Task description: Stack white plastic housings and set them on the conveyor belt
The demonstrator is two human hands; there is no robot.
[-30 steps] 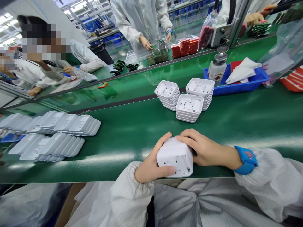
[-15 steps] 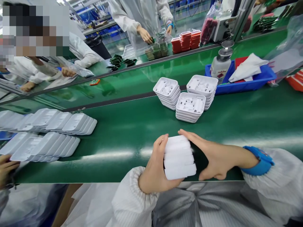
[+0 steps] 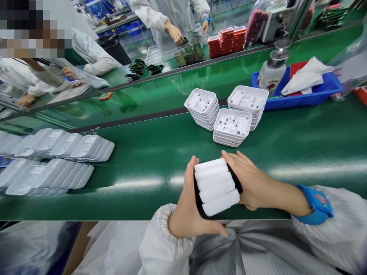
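Between my hands is a stack of white plastic covers (image 3: 218, 189), seen edge-on, with its pieces slightly out of line. My right hand (image 3: 255, 183) grips the stack from the right, fingers along its far corner and thumb side at the near corner. On the left, my left hand (image 3: 189, 208) is spread around the stack, its thumb stretched away and a dark gap showing beside the palm. Beyond my hands stand three piles of white plastic housings, a left pile (image 3: 202, 105), a right pile (image 3: 248, 101) and a front pile (image 3: 233, 126).
Rows of leaning white housings (image 3: 57, 173) lie on the green work surface (image 3: 137, 152) at left. A blue tray (image 3: 312, 99) at back right holds a pump bottle (image 3: 272, 74) and white tissue (image 3: 306, 78). Across the divider, co-workers handle parts near red stacks (image 3: 226, 40).
My right hand has closed in onto the stack, while my left thumb and palm have come away from it. The stack has tilted slightly. A co-worker's hand at lower left has left the view.
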